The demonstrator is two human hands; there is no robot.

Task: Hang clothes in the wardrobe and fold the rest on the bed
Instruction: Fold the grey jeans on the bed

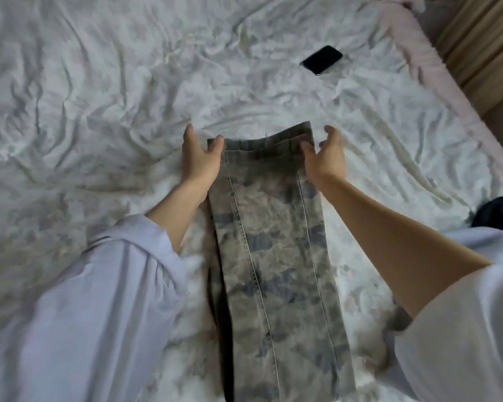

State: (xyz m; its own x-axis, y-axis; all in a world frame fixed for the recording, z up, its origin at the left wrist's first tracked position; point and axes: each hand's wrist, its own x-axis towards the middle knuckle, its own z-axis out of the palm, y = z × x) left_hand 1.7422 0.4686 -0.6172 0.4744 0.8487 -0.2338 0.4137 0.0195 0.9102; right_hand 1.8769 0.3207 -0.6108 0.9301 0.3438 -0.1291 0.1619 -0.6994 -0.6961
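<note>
Grey-and-blue mottled trousers (273, 256) lie flat and lengthwise on the white rumpled bed sheet (99, 97), folded leg over leg, with the far end pointing away from me. My left hand (199, 158) is at the far left corner, its thumb touching the fabric and its fingers spread beside it on the sheet side. My right hand (325, 155) is at the far right corner, thumb on the edge of the cloth, fingers loosely bent off to the right. Neither hand visibly grips the cloth.
A black phone (321, 59) lies on the sheet beyond the trousers to the right. A dark garment (498, 213) shows at the right edge. The bed's pink side (436, 71) runs along the right, with beige curtain folds (482, 39) behind it.
</note>
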